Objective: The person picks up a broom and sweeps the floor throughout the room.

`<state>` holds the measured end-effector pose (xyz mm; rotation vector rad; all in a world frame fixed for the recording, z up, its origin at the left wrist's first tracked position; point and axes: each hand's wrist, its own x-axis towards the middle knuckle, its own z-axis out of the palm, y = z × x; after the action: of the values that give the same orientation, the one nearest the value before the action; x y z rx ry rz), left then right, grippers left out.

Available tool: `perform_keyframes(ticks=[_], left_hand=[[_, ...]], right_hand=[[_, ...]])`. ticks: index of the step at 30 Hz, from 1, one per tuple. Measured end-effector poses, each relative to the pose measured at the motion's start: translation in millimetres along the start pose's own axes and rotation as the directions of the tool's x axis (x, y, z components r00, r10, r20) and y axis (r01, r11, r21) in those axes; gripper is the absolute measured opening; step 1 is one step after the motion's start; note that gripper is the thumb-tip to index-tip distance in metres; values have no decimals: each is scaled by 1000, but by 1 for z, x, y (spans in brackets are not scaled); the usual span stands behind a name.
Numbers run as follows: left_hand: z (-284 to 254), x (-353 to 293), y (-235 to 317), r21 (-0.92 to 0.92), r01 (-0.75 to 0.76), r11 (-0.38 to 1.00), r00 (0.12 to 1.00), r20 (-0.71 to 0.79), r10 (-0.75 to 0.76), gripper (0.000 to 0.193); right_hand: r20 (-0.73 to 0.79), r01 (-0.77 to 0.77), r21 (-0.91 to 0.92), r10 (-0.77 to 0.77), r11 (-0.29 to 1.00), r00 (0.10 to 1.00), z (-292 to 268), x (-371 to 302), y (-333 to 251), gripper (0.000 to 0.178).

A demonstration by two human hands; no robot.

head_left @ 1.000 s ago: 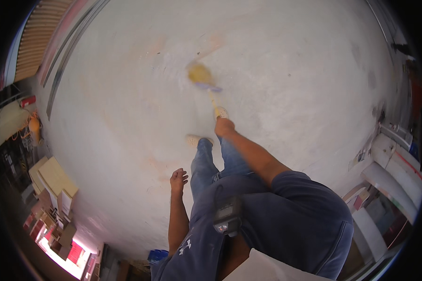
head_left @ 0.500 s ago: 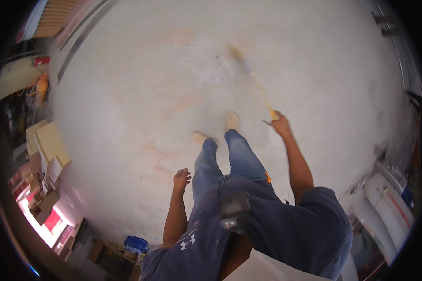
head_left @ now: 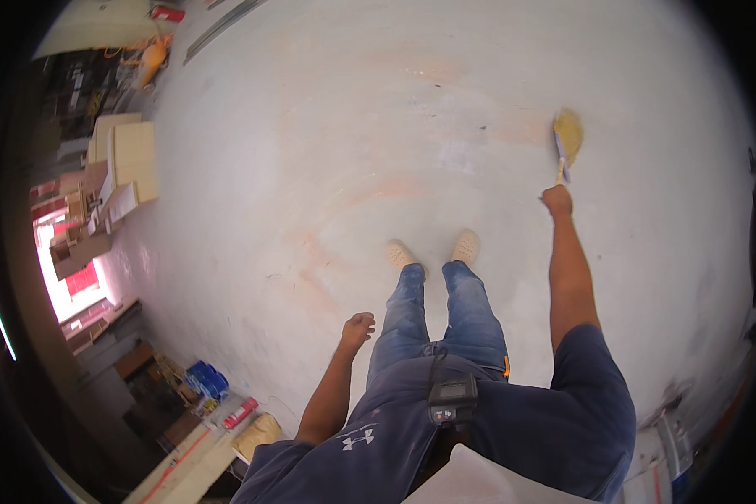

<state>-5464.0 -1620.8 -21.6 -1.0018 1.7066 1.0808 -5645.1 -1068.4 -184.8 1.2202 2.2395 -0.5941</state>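
Underfoot, pale concrete floor point(head_left: 328, 151) fills most of the view, with faint orange stains. Stacked cardboard boxes point(head_left: 126, 160) sit along its left edge. Right hand point(head_left: 556, 202) is extended forward at the right, closed around the handle of a short straw broom point(head_left: 567, 139) whose bristles lie on the floor. Left hand point(head_left: 358, 329) hangs beside the left thigh, loosely curled, holding nothing.

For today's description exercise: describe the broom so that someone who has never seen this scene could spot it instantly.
Start from the wide pale concrete floor and follow the person's outstretched right hand at the picture's right. The broom extends from that grip, its head resting on the floor. It is the only straw-yellow, fan-shaped thing on that open stretch, far from the boxes at the left.
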Motion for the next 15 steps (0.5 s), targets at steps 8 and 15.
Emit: perform_keyframes(ticks=[8, 15], left_hand=[[18, 8, -37, -146, 41, 988, 998, -34, -47, 31], [14, 25, -47, -193, -54, 980, 999, -7, 54, 27]], right_hand=[[243, 360, -207, -309, 910, 919, 90, -159, -142, 24], [479, 589, -223, -439, 777, 760, 122, -251, -157, 31]])
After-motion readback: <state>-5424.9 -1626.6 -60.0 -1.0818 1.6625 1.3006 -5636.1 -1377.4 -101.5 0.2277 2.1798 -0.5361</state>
